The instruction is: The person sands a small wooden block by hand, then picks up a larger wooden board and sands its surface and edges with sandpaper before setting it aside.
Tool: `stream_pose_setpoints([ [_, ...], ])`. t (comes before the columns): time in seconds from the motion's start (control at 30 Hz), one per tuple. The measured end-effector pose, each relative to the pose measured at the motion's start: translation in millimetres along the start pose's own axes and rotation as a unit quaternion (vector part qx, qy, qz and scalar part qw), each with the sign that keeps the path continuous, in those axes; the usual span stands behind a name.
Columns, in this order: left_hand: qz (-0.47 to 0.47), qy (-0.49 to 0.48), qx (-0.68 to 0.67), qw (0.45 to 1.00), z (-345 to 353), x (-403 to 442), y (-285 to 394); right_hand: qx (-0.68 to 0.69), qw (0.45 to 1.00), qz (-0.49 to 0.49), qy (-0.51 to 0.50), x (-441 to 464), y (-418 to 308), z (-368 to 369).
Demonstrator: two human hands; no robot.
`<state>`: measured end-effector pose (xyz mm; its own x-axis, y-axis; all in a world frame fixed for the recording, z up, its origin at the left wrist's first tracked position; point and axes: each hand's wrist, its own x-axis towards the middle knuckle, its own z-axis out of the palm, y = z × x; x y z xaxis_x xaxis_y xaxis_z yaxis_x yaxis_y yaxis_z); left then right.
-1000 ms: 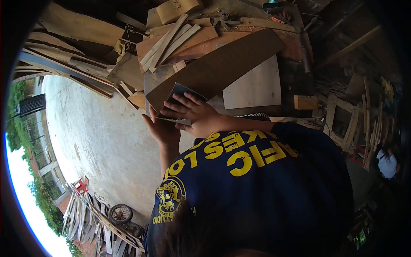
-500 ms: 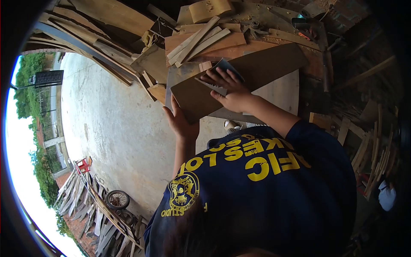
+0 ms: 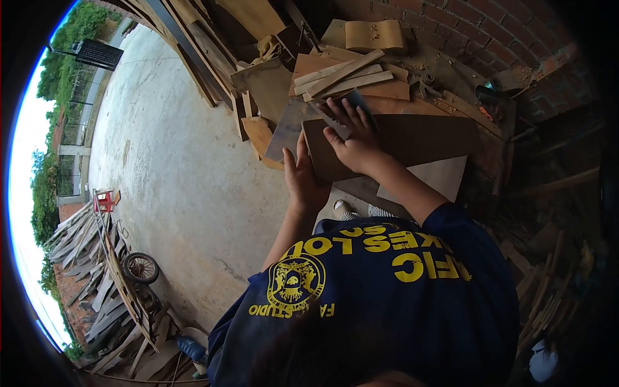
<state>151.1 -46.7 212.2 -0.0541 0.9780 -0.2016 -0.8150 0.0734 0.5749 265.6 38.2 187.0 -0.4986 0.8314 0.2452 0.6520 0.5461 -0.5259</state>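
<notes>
A long brown board (image 3: 412, 132) with a rounded corner lies across in front of me, tilted slightly. At its left end my left hand (image 3: 306, 184) is closed around the edge, thumb pointing up and fingers partly hidden beneath. My right hand (image 3: 358, 145) lies flat on the upper face with fingers spread and thumb out to the side. Under those fingers is a dark, bent sheet that looks like sandpaper (image 3: 364, 109); a greyish part shows beside the thumb.
Thin wood strips (image 3: 348, 74) lie piled on the workbench beyond the board, beside a curved wooden block (image 3: 375, 35). Planks lean at the upper left. A brick wall (image 3: 477, 29) stands behind. Concrete floor (image 3: 187, 148) spreads left, with scrap wood and a wheel (image 3: 140, 267).
My view has swung, so the scene sits differently. The board looks more level now. My right hand and the sheet are closer to the board's left end.
</notes>
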Motion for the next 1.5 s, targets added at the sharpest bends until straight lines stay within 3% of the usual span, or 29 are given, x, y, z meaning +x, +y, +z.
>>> stream_pose_setpoints([
  [0.07, 0.003, 0.013, -0.031, 0.999, 1.0, -1.0, -1.6, 0.013, 0.992, -0.121, -0.022, -6.6, -48.0, -3.4],
  [0.1, 0.066, 0.054, -0.011, 0.996, 29.2, -5.0, 0.5, 0.019, 0.99, -0.134, -0.029, -5.2, -52.0, -5.4],
  [0.17, 0.027, 0.014, -0.047, 0.998, 13.6, -3.2, 2.2, 0.024, 0.988, -0.147, -0.039, -4.5, -47.2, -6.3],
  [0.2, -0.013, -0.028, -0.08, 0.996, 3.7, -2.1, 1.7, 0.041, 0.996, -0.073, -0.042, -2.1, -29.3, -7.3],
  [0.33, -0.022, 0.005, -0.095, 0.995, -0.9, -7.7, -2.4, 0.018, 0.988, 0.144, -0.05, -2.0, 34.5, 0.1],
  [0.47, -0.01, 0.0, -0.087, 0.996, -3.0, -4.7, -2.7, 0.012, 0.996, -0.047, -0.078, -29.9, -36.1, -8.4],
  [0.53, -0.011, 0.071, -0.074, 0.995, 2.3, -4.9, 3.7, 0.012, 0.99, -0.118, -0.082, -49.3, -58.4, -10.1],
  [0.57, -0.022, -0.016, -0.106, 0.994, -7.3, -4.5, 2.3, 0.006, 0.988, -0.122, -0.09, -52.6, -52.5, -12.6],
  [0.6, -0.03, -0.018, -0.105, 0.994, -7.5, -5.2, 1.9, -0.001, 0.988, -0.124, -0.096, -57.7, -42.1, -17.0],
  [0.7, -0.036, -0.015, -0.081, 0.996, -6.4, -7.4, 2.5, 0.006, 0.997, 0.062, -0.047, -67.5, 46.3, -19.4],
  [0.8, -0.044, 0.028, -0.029, 0.998, -18.1, -9.6, -1.8, -0.035, 0.949, 0.313, 0.003, -84.9, 169.4, -14.4],
  [0.87, -0.039, 0.036, 0.002, 0.999, -19.5, -12.4, -3.9, -0.027, 0.934, 0.355, -0.013, -82.8, 173.7, -17.6],
  [0.93, -0.038, 0.045, 0.032, 0.998, -19.2, -12.7, -5.1, -0.014, 0.958, 0.285, 0.032, -86.5, 142.5, 8.5],
  [1.0, -0.044, 0.044, 0.053, 0.997, -21.0, -12.8, -4.1, 0.016, 0.99, 0.134, -0.048, -78.3, 66.5, 5.0],
  [1.1, -0.063, 0.031, 0.054, 0.996, -30.2, -10.2, -1.5, 0.107, 0.982, -0.047, -0.146, -87.9, -12.1, -0.5],
  [1.2, -0.045, 0.054, 0.125, 0.99, -26.7, -5.1, -4.0, 0.079, 0.986, -0.013, -0.145, -90.9, 31.9, -15.2],
  [1.27, -0.059, 0.077, 0.145, 0.985, -16.8, -3.8, -4.4, 0.009, 0.991, 0.104, -0.08, -100.1, 120.3, -17.7],
  [1.33, -0.039, 0.114, 0.195, 0.973, -12.7, -2.6, -5.5, 0.079, 0.944, 0.317, 0.035, -119.6, 237.8, -26.4],
  [1.37, -0.046, 0.111, 0.201, 0.972, -6.3, -1.1, -4.8, 0.159, 0.915, 0.366, 0.059, -129.6, 287.3, -46.1],
  [1.5, -0.04, 0.121, 0.217, 0.968, 5.6, 4.0, -2.4, 0.007, 0.845, 0.509, 0.164, -151.4, 369.1, -21.5],
])
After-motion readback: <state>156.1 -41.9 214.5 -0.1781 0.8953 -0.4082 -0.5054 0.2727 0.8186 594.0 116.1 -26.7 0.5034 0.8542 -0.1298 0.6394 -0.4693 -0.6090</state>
